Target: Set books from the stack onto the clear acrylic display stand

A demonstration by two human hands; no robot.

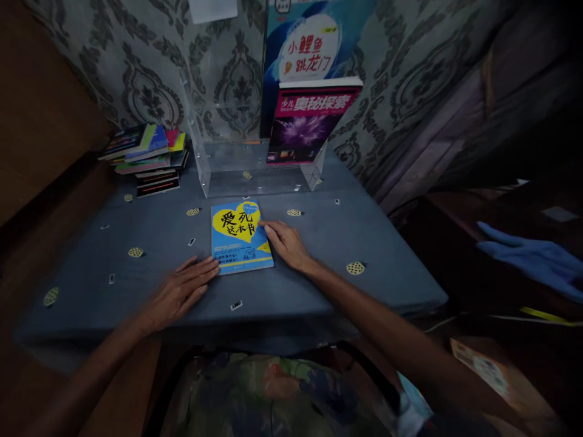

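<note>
A blue book (241,252) with a yellow heart on its cover lies flat on the cloth-covered table (310,291). My left hand (184,291) rests palm down at the book's lower left edge, fingers stretched out and fingertips touching it. On the other side, my right hand (286,244) is at the right edge, its index finger pointing onto the cover and the other fingers curled beneath, partly hidden. Behind the book stands a clear plastic rack (255,182). A purple-pink book (307,124) leans in its right part, in front of a taller blue book (296,51).
At the table's back left is an uneven stack of books (152,155). A patterned wall covering rises behind the rack. Off the table's right side, a blue glove (532,255) lies on a dark surface, with a cable and a flat printed item (483,367) lower down.
</note>
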